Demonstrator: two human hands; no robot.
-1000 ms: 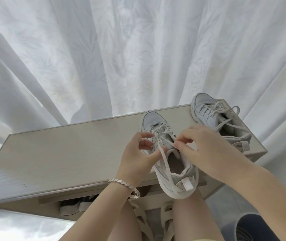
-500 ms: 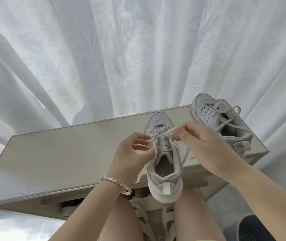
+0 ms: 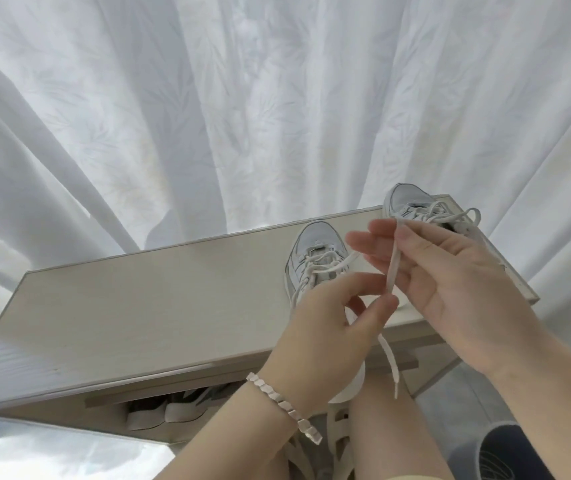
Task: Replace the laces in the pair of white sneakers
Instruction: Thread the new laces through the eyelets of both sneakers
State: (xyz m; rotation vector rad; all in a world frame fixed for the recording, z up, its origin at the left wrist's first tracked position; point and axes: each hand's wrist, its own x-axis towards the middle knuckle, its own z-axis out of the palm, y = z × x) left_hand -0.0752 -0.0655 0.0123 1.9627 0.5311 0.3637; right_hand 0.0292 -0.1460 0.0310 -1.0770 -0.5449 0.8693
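Note:
Two white sneakers stand on a pale wooden cabinet top (image 3: pixel 145 313). The near sneaker (image 3: pixel 315 251) sits in front of me, its heel hidden behind my left hand (image 3: pixel 329 337). A white lace (image 3: pixel 392 268) runs from its eyelets up between my hands. My left hand pinches the lace between thumb and forefinger, and its loose end hangs down past the cabinet edge. My right hand (image 3: pixel 450 282) is raised above the sneaker and pinches the lace's upper part at its fingertips. The far sneaker (image 3: pixel 412 206), laced loosely, stands at the cabinet's right corner, partly behind my right hand.
White curtains (image 3: pixel 242 116) hang right behind the cabinet. More shoes (image 3: pixel 173 407) lie on a shelf under the cabinet top. My knees and sandalled feet are below the edge. A dark bin (image 3: pixel 506 452) stands at the lower right.
My right hand has risen and drawn the lace up and out of the near sneaker's upper eyelets. My left hand moved down to pinch the lace lower.

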